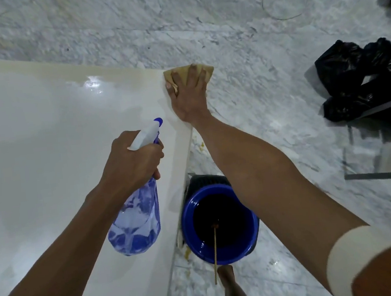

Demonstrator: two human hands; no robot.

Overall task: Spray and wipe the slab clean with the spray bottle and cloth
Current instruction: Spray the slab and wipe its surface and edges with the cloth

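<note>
A glossy white slab point(44, 144) fills the left half of the head view, with a wet shine near its far edge. My left hand point(133, 161) grips a clear blue spray bottle point(137, 221) by the neck, its white and blue nozzle pointing toward the slab's far right corner. My right hand point(188, 93) lies flat with fingers spread on a tan cloth point(208, 70), pressing it onto that far right corner. Part of the cloth is hidden under the hand.
A blue bucket point(188, 225) of dark liquid with a thin stick point(215, 254) in it stands on the marble floor point(251, 45) beside the slab's right edge. My bare foot point(230, 286) is just below it. Black plastic bags point(351, 76) lie at the right.
</note>
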